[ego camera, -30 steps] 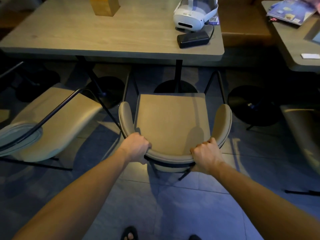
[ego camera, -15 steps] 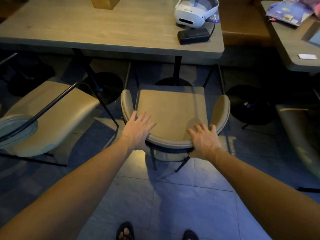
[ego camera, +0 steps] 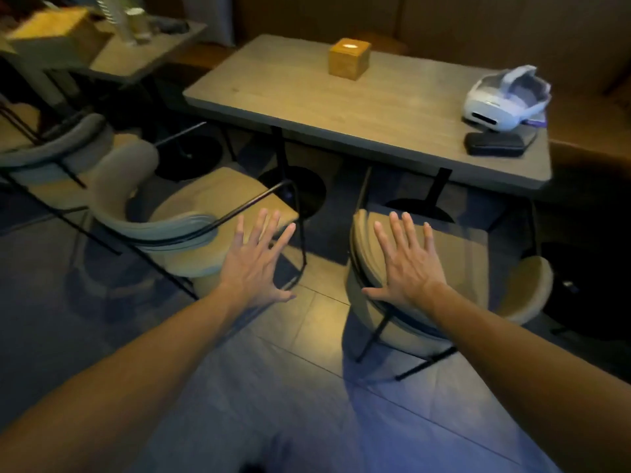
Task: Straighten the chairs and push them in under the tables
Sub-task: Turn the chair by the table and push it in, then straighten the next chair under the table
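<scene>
A beige padded chair [ego camera: 471, 264] stands at the near edge of the wooden table [ego camera: 341, 107], its seat partly under the top. My right hand [ego camera: 408, 268] hovers open over its curved backrest, fingers spread. A second beige chair [ego camera: 191, 206] with a black metal frame stands to the left, turned at an angle and away from the table. My left hand [ego camera: 256, 264] is open in the air, in front of that chair's near corner and the gap between the two chairs. Neither hand holds anything.
On the table sit a wooden box [ego camera: 349, 58], a white headset [ego camera: 505, 97] and a black case [ego camera: 495, 144]. A grey chair [ego camera: 58, 148] and another small table [ego camera: 143, 49] stand at the left. Black round table bases rest on the tiled floor.
Both hands let go of the right chair's backrest and now hover open. The view has swung to the left, bringing the angled left chair toward the middle.
</scene>
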A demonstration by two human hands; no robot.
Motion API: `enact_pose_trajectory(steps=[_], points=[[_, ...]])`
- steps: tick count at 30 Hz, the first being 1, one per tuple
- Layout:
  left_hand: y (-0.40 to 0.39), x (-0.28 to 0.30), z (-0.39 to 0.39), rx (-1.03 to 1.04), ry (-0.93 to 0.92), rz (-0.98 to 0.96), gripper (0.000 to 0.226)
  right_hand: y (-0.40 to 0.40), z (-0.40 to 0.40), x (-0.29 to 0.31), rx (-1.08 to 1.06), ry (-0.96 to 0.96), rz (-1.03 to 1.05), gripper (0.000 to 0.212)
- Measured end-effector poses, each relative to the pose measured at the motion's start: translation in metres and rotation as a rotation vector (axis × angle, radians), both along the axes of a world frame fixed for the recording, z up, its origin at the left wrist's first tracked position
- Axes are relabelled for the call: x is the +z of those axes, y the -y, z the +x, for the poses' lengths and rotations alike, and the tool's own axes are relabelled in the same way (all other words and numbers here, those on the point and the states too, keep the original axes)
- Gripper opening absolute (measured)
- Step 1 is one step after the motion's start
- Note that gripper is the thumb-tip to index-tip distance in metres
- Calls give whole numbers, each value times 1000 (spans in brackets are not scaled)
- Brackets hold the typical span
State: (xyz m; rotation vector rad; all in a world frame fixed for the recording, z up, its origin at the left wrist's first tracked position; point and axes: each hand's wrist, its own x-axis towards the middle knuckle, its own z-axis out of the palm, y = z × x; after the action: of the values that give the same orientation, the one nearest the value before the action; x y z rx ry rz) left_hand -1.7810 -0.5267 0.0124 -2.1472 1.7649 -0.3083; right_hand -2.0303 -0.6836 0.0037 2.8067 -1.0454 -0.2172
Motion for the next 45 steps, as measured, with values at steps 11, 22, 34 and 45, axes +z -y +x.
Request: enact_pose_trajectory(steps=[11,22,34,45], points=[[-106,59,236,186,125,35,134,-71,252,42,127,80,-5,133],[-105,19,429,226,98,195,134,-106,477,10,264,33,122,129],[-46,-49,598,-3,81,386,136,-98,636,-69,181,-58,366,123],[10,-91,675,-418,22,538,128,-145,676,-102,-81,-205,565,126]])
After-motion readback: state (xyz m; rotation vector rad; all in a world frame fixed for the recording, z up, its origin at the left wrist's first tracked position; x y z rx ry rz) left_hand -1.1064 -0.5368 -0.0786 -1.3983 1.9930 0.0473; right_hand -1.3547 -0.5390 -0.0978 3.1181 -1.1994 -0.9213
